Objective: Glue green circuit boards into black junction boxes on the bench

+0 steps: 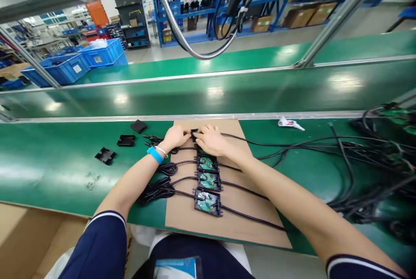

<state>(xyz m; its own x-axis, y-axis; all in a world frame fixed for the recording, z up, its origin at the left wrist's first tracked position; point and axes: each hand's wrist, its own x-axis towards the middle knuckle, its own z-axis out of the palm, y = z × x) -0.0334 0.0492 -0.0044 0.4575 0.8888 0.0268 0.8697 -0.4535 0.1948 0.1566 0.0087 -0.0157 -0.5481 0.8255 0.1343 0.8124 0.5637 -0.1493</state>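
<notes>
At the far end of a row of black plastic cases, my left hand [177, 136] closes its fingers on the left edge of a black case [194, 131]. My right hand [210, 140] bends over the same case from the right, its fingertips closed on it and hiding most of it. Nearer to me lie several open cases with green circuit boards, among them a middle one [208, 180] and the nearest one [208, 201]. Black cables run out of both sides of each. All of them rest on a cardboard sheet [240, 231].
Three black covers, one of them [126, 140], lie left on the green bench [65, 175]. Coiled cables [156, 190] sit beside the cardboard. A cable heap [373, 175] spreads at right, near a white tube [290, 123]. A metal conduit [182, 38] hangs overhead.
</notes>
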